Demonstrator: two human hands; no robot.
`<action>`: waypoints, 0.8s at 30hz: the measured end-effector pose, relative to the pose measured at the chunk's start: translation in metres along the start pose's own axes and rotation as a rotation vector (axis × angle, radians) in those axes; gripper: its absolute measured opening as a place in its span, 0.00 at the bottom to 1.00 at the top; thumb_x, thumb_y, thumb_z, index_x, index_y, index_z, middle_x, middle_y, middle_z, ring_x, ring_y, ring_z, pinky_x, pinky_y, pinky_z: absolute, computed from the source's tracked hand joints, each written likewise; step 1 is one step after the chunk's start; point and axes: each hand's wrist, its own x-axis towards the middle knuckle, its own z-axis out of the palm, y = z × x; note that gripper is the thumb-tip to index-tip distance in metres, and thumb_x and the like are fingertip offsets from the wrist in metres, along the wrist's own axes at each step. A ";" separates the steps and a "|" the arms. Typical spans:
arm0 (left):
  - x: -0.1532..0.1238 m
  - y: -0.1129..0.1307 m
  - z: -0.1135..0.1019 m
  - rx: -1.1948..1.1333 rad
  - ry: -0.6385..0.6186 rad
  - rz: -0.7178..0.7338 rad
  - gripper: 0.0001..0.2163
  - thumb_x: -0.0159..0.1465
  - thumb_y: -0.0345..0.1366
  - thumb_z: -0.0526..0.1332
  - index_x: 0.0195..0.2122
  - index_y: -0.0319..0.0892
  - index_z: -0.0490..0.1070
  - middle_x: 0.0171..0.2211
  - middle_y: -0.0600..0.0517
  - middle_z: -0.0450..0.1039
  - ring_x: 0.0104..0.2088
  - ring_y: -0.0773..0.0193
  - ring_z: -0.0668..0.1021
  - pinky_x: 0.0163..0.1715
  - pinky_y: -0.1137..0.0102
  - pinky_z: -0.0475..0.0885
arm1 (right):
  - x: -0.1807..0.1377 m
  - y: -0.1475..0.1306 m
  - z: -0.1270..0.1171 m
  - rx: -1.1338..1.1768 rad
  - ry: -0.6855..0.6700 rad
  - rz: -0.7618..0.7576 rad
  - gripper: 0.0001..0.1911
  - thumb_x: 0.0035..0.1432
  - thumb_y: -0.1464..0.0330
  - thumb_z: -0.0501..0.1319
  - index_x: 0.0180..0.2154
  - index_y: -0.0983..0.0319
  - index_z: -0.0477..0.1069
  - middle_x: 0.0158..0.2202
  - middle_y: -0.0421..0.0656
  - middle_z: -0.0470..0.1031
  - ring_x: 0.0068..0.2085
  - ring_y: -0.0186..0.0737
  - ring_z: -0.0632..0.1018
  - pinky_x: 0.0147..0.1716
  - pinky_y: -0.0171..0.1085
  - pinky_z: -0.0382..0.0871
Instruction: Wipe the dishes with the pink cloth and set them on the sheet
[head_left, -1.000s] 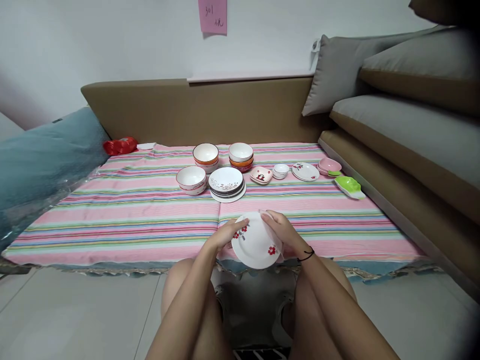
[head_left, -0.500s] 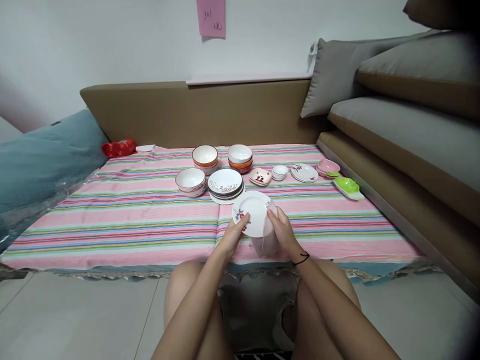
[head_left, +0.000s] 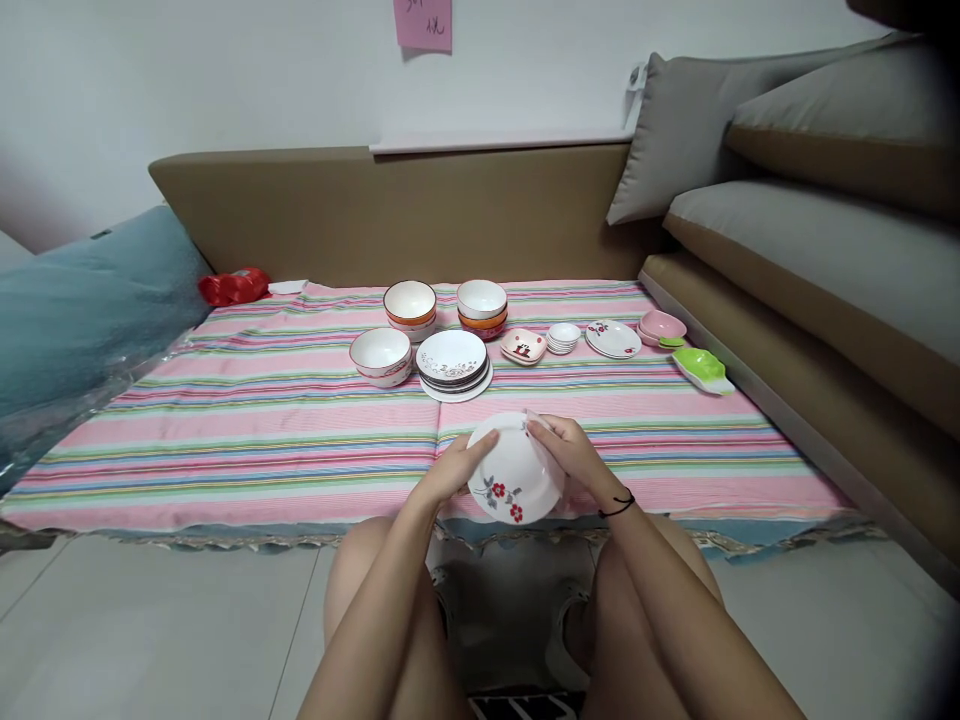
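Observation:
A white plate [head_left: 517,470] with red flowers and grey leaves is held between my two hands, above the front part of the striped cloth. My left hand [head_left: 459,465] grips its left rim, the thumb lying on the face. My right hand [head_left: 566,447] closes on the upper right rim, with a pale thin sheet, perhaps tissue, partly showing at its fingers. Just beyond is a stack of plates [head_left: 451,360]. Two flowered plates [head_left: 613,340] lie farther right, past small white dishes [head_left: 562,338] and a square pink dish [head_left: 523,346].
Stacked bowls [head_left: 381,355] stand at the left, with two more stacks behind, one topped by a white bowl [head_left: 481,300]. Pink bowls [head_left: 661,327] and a green leaf-shaped dish [head_left: 701,368] sit near stacked cushions [head_left: 817,235]. A red bundle [head_left: 234,287] lies at back left.
The plate has come lower and nearer to me and has turned, so its red flowers now sit at the bottom. The pale sheet hanging below the right hand is now mostly hidden.

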 end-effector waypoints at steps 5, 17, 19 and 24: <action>-0.006 0.006 0.005 0.079 -0.093 -0.005 0.18 0.57 0.51 0.64 0.22 0.40 0.75 0.20 0.50 0.74 0.22 0.62 0.72 0.23 0.70 0.63 | -0.007 -0.001 0.009 -0.095 -0.117 -0.015 0.21 0.56 0.53 0.59 0.21 0.62 0.65 0.21 0.37 0.63 0.25 0.33 0.62 0.24 0.33 0.55; 0.025 -0.011 0.003 -0.090 0.313 0.245 0.29 0.65 0.58 0.47 0.47 0.37 0.72 0.44 0.42 0.78 0.46 0.52 0.76 0.43 0.65 0.70 | 0.003 0.004 0.003 -0.080 0.167 -0.055 0.17 0.58 0.54 0.56 0.35 0.61 0.68 0.32 0.40 0.70 0.32 0.38 0.68 0.32 0.35 0.61; 0.028 -0.010 0.002 -0.123 0.365 0.269 0.30 0.66 0.58 0.45 0.52 0.38 0.69 0.47 0.42 0.76 0.49 0.53 0.75 0.45 0.66 0.70 | 0.001 0.004 0.006 -0.076 0.168 -0.059 0.18 0.57 0.53 0.56 0.35 0.61 0.69 0.30 0.40 0.70 0.32 0.39 0.68 0.32 0.35 0.62; 0.020 -0.005 0.001 -0.067 0.292 0.242 0.29 0.62 0.60 0.51 0.43 0.36 0.75 0.39 0.42 0.79 0.43 0.50 0.77 0.40 0.65 0.71 | -0.001 0.002 0.006 -0.086 0.165 -0.068 0.18 0.57 0.52 0.56 0.32 0.60 0.68 0.26 0.39 0.68 0.31 0.39 0.67 0.30 0.35 0.60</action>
